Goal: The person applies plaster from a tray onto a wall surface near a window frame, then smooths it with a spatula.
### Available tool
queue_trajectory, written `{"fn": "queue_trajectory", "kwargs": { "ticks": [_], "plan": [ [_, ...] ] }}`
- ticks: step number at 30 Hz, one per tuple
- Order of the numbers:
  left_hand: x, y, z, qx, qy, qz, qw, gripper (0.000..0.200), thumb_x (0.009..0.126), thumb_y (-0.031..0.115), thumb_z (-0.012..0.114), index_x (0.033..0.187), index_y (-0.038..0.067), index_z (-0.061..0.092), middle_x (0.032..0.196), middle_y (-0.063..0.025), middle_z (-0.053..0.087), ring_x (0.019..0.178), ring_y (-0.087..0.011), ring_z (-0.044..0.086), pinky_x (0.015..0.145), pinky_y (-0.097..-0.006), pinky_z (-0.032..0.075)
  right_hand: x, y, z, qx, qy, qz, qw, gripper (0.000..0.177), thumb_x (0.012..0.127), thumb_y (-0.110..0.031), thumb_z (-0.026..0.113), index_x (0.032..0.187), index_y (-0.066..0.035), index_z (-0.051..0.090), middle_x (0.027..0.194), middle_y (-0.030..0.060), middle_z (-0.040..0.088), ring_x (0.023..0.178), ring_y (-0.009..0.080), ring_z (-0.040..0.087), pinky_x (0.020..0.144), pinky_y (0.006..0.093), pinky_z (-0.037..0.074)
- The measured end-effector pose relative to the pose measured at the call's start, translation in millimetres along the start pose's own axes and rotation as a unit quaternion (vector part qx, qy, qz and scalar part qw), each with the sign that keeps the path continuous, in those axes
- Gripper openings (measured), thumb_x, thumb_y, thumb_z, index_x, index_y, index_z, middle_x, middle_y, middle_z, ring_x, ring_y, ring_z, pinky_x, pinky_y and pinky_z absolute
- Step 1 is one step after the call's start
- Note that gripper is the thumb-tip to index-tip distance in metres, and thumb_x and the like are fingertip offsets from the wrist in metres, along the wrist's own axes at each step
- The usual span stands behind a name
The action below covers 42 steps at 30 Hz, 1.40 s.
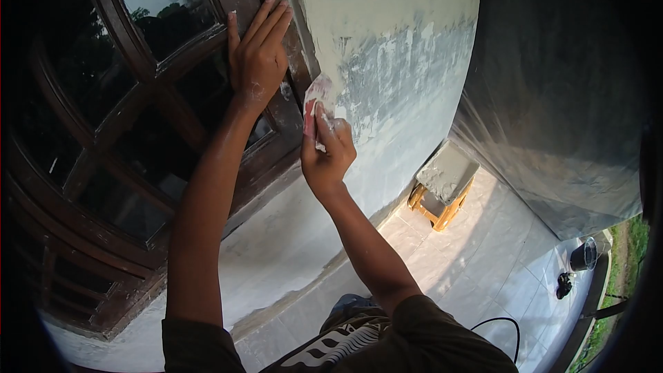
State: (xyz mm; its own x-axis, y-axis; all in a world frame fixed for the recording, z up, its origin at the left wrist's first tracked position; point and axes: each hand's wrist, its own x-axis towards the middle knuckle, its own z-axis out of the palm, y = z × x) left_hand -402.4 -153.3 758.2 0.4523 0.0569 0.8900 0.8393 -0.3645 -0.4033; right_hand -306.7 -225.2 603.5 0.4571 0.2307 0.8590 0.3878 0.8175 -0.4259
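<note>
My left hand (259, 59) lies flat with fingers spread on the dark brown wooden window frame (286, 114), near its right edge. Just below and to the right, my right hand (330, 148) grips a putty scraper (319, 88), reddish and smeared with white filler. Its blade is against the wall, close beside the frame. Around the blade the wall (397, 72) is pale, with a rough grey patch and white filler streaks. White residue marks the fingers of my right hand.
A tray (452, 169) of grey-white paste rests on a yellow-orange stool (449, 217) by the wall. A plastic sheet (552, 97) hangs at the right. Beyond are a dark bucket (583, 255), a black object (565, 284) and a black cable (516, 331) on the tiled floor (497, 269).
</note>
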Motion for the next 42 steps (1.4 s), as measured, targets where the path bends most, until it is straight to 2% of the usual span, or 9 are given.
{"fn": "queue_trajectory", "kwargs": {
  "ticks": [4, 8, 12, 18, 25, 31, 35, 41, 42],
  "plan": [
    [1, 0, 0, -0.018, 0.012, -0.004, 1.0, 0.041, 0.091, -0.001, 0.05, 0.125, 0.014, 0.067, 0.132, 0.0022, 0.065, 0.133, -0.017, 0.053, 0.117, -0.0603, 0.019, 58, 14, 22, -0.073, -0.009, -0.023, 0.997, 0.052, 0.071, 0.005, 0.067, 0.123, -0.001, 0.066, 0.085, 0.0116, 0.056, 0.083, 0.0299, 0.056, 0.072, 0.0407, 0.04],
    [1, -2, 2, -0.039, 0.03, -0.005, 0.999, 0.041, 0.092, -0.001, 0.049, 0.125, 0.013, 0.067, 0.132, 0.0014, 0.065, 0.133, -0.0173, 0.053, 0.116, -0.0601, 0.02, 19, 14, 22, -0.105, -0.099, -0.026, 0.989, 0.053, 0.07, 0.003, 0.068, 0.123, -0.002, 0.066, 0.087, 0.0115, 0.058, 0.087, 0.0304, 0.057, 0.077, 0.0414, 0.04],
    [1, -4, 2, -0.041, 0.031, -0.005, 0.999, 0.041, 0.092, -0.002, 0.049, 0.126, 0.013, 0.067, 0.132, 0.0004, 0.065, 0.132, -0.0181, 0.054, 0.116, -0.0597, 0.021, -26, 6, -1, -0.035, -0.097, -0.05, 0.993, 0.053, 0.068, 0.003, 0.069, 0.121, -0.001, 0.067, 0.088, 0.0113, 0.058, 0.084, 0.0302, 0.058, 0.074, 0.0412, 0.041],
    [2, -3, -1, -0.042, 0.034, -0.003, 0.999, 0.041, 0.092, -0.003, 0.048, 0.127, 0.012, 0.066, 0.131, -0.0009, 0.066, 0.131, -0.019, 0.054, 0.116, -0.0577, 0.023, 62, 17, 15, -0.046, 0.021, -0.105, 0.993, 0.052, 0.067, 0.004, 0.068, 0.118, -0.001, 0.068, 0.085, 0.0096, 0.056, 0.082, 0.0296, 0.056, 0.073, 0.0416, 0.04],
    [1, -5, 2, -0.039, 0.045, 0.002, 0.998, 0.041, 0.091, -0.002, 0.049, 0.125, 0.01, 0.066, 0.132, -0.002, 0.065, 0.132, -0.0181, 0.054, 0.117, -0.0507, 0.026, -23, 35, -15, -0.071, -0.153, -0.127, 0.977, 0.052, 0.069, 0.006, 0.067, 0.12, -0.003, 0.068, 0.084, 0.007, 0.054, 0.08, 0.0274, 0.055, 0.073, 0.0393, 0.04],
    [2, -3, 1, -0.044, 0.051, 0.006, 0.998, 0.039, 0.093, -0.002, 0.049, 0.126, 0.01, 0.066, 0.129, -0.0018, 0.067, 0.13, -0.0192, 0.056, 0.115, -0.0535, 0.027, 23, 32, -21, -0.027, -0.056, -0.154, 0.986, 0.052, 0.07, 0.008, 0.071, 0.121, -0.002, 0.067, 0.087, 0.0085, 0.058, 0.074, 0.0275, 0.054, 0.071, 0.038, 0.044],
    [2, -4, 3, -0.04, 0.048, 0.009, 0.998, 0.039, 0.093, -0.002, 0.05, 0.126, 0.011, 0.066, 0.129, -0.0019, 0.067, 0.13, -0.0189, 0.056, 0.115, -0.0523, 0.027, 52, 40, 5, -0.051, 0.001, -0.124, 0.991, 0.054, 0.071, 0.008, 0.071, 0.123, -0.004, 0.066, 0.087, 0.0098, 0.06, 0.073, 0.0282, 0.053, 0.07, 0.0368, 0.043],
    [3, -3, 2, -0.034, 0.041, 0.004, 0.999, 0.04, 0.093, -0.002, 0.05, 0.126, 0.012, 0.067, 0.13, -0.0018, 0.067, 0.13, -0.0185, 0.056, 0.116, -0.0523, 0.027, -44, 20, -10, 0.011, -0.156, 0.001, 0.988, 0.058, 0.067, 0.005, 0.069, 0.124, 0.0, 0.065, 0.095, 0.0139, 0.062, 0.09, 0.0332, 0.06, 0.078, 0.0437, 0.045],
    [3, -3, 2, -0.027, 0.038, 0.007, 0.999, 0.04, 0.092, -0.002, 0.05, 0.126, 0.012, 0.067, 0.13, -0.0014, 0.067, 0.13, -0.0182, 0.055, 0.116, -0.0526, 0.027, -52, 14, -14, 0.032, -0.127, -0.019, 0.991, 0.057, 0.066, 0.006, 0.069, 0.123, 0.0, 0.066, 0.094, 0.0136, 0.062, 0.088, 0.0335, 0.06, 0.076, 0.0432, 0.046]
  ]
}}
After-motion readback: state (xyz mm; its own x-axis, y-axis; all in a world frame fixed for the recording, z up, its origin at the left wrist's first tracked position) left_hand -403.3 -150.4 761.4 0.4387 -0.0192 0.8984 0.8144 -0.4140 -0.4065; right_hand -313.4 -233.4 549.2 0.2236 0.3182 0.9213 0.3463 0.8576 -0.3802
